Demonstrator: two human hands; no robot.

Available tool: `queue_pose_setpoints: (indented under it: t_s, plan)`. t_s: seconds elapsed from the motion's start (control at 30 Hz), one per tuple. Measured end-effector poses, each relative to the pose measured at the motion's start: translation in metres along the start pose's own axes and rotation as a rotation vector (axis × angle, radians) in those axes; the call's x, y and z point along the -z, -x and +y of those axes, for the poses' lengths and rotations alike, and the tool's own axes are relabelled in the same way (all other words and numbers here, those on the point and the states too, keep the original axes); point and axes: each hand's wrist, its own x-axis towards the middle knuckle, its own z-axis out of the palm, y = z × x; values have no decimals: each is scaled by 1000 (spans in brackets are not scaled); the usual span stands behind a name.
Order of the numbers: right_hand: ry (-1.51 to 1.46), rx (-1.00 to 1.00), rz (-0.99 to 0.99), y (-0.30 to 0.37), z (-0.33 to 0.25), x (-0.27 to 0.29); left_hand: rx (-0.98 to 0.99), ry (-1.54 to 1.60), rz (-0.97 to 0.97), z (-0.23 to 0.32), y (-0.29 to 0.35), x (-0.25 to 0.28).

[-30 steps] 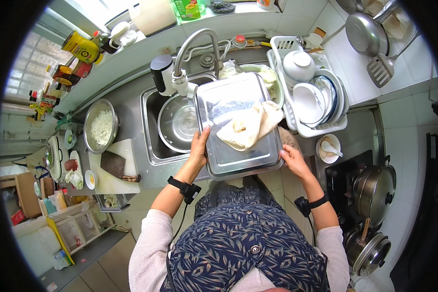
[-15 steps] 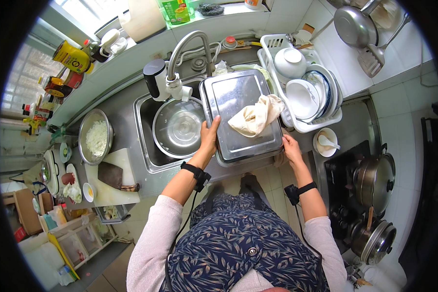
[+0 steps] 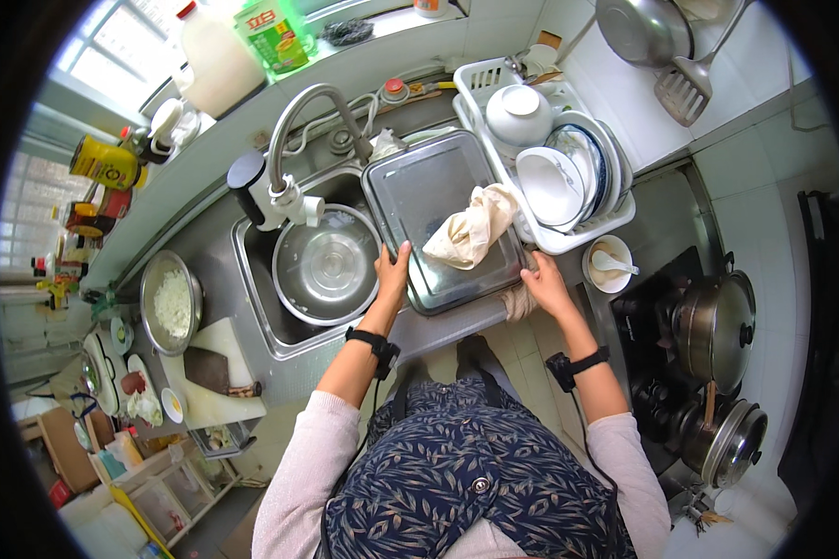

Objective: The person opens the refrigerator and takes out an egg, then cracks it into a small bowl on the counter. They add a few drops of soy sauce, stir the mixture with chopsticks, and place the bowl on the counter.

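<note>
A rectangular stainless steel tray lies at the counter's front, right of the sink, with a bunched cream cloth on top. My left hand holds its left edge near the front, thumb on the rim. At the front right corner, my right hand is closed on the tray's edge; its fingertips are partly hidden. Left of the tray, a round metal basin sits in the sink, under the curved faucet.
A white dish rack with bowls and plates stands close to the tray's right. Beyond it are a small bowl with a spoon and a stove with pots. Leftward lie a bowl of chopped white food and a cleaver on a cutting board.
The tray has come down onto the counter and turned slightly, with both hands still at its edges. A rag at the counter's front edge shows more now. The view has shifted a little.
</note>
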Motion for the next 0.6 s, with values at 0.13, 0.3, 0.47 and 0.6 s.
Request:
queue_pose_setpoints:
  t_s: [0.13, 0.3, 0.47, 0.6]
  plan:
    - [-102, 95, -278, -12, -72, 57, 37, -15, -74, -7, -9, 14]
    - [-335, 201, -251, -89, -134, 115, -187, -34, 181, 35, -10, 8]
    - [53, 171, 155, -256, -138, 121, -593, -9, 105, 124, -13, -39]
    - [372, -58, -13, -334, -117, 104, -418, 78, -55, 175, -27, -95]
